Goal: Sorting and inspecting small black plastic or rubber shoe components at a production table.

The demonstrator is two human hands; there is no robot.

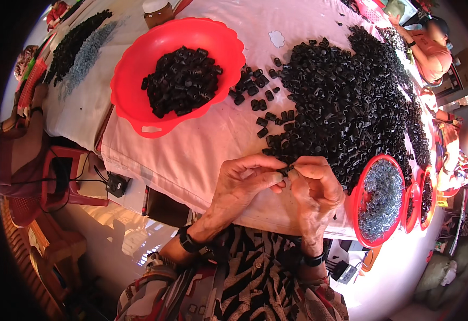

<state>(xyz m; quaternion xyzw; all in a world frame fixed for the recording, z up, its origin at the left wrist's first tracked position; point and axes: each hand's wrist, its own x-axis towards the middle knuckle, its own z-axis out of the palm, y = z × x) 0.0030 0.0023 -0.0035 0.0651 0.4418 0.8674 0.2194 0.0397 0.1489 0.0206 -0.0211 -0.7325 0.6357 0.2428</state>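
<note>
Both of my hands meet over the near edge of the table, fingertips almost touching. Between the thumb and fingers of my left hand (244, 179) is a small black plastic part (284, 170), mostly covered by the fingers. My right hand (315, 187) pinches at the same spot; whether it grips that part or another tiny piece is hidden. Just beyond my hands spreads a large heap of small black plastic parts (346, 101), short and ring-like. A red scalloped basin (129, 80) at the far left holds more black parts (183, 80).
A red bowl (358, 214) of small shiny silvery pieces (381, 198) stands at the right, beside smaller red bowls (412, 206). A lidded jar (158, 13) sits behind the basin. Dark and grey piles (87, 56) lie far left. Other people (429, 51) sit around; a red plastic chair (65, 171) is at left.
</note>
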